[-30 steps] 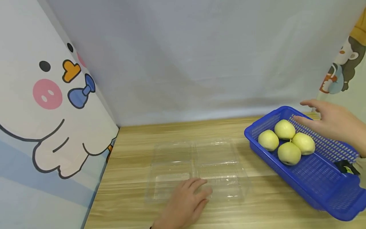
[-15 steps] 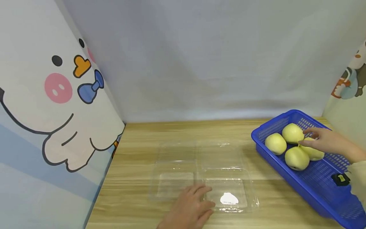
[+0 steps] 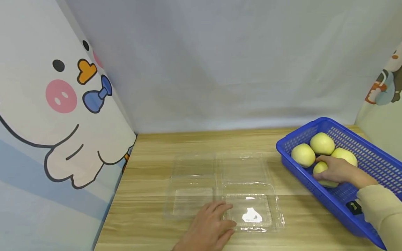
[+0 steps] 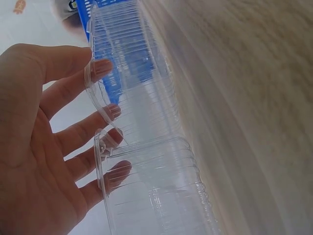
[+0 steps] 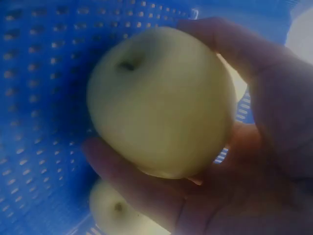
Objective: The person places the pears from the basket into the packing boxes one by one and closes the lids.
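The right hand [image 3: 337,170] curls around a smooth, round yellow-green apple [image 5: 161,100] inside the perforated blue plastic basket [image 3: 377,164], stem dimple sideways. The left hand [image 3: 208,226], fingers spread, presses the ribbed clear clamshell box [image 3: 220,188].

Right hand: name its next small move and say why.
Probably lift the apple straight up out of the blue basket. The right hand already has fingers and thumb curled round it, while three more apples sit close by. The left hand rests flat on the open clear container, steadying it.
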`<state>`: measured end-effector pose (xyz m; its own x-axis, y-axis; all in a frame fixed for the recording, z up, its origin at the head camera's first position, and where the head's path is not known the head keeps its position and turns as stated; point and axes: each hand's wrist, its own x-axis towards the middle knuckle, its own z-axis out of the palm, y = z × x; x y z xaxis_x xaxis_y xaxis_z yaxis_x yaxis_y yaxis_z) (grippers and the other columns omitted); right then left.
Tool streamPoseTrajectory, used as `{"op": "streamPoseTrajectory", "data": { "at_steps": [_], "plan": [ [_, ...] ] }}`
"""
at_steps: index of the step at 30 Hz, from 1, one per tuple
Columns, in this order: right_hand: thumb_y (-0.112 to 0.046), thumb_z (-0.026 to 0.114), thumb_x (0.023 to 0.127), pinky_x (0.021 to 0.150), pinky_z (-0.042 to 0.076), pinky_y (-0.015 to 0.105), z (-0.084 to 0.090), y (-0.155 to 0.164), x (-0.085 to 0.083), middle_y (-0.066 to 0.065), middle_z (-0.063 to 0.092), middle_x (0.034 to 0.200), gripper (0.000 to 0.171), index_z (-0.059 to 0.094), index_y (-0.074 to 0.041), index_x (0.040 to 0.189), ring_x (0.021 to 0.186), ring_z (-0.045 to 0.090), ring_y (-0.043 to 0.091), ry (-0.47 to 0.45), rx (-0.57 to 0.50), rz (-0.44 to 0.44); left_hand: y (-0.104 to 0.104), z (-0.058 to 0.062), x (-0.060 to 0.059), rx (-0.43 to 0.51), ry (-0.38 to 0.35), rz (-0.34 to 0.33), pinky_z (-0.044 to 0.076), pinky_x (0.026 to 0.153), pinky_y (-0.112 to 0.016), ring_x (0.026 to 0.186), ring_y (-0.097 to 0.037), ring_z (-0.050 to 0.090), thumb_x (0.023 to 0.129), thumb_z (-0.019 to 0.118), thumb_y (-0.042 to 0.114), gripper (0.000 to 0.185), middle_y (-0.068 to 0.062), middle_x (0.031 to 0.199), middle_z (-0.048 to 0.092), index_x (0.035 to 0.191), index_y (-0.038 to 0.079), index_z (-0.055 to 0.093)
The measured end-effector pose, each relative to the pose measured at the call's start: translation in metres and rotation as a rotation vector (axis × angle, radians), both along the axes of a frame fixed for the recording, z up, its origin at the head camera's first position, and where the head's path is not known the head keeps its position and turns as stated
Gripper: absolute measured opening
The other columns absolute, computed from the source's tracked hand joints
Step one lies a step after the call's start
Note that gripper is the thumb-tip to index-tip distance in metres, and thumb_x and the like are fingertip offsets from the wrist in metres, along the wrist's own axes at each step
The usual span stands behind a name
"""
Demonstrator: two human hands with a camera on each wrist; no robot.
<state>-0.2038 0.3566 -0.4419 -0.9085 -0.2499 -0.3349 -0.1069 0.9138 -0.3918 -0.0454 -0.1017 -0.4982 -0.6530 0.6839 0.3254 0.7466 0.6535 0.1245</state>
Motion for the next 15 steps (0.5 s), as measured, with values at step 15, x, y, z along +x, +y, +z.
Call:
{"op": "streamPoseTrajectory", "data": {
  "at_steps": [15],
  "plan": [
    [-0.037, 0.083, 0.088, 0.066, 0.051, 0.039, 0.037, 0.007, -0.005, 0.036, 0.067, 0.11, 0.073, 0.057, 0.016, 0.131, 0.088, 0.065, 0.038, 0.147, 0.089, 0.029, 0.001, -0.002, -0.001, 0.006, -0.001, 0.009, 0.059, 0.101, -0.041, 0.128, -0.021, 0.065, 0.098, 0.074, 0.038, 0.014, -0.002, 0.138, 0.072, 0.104, 0.031, 0.085]
  ]
}}
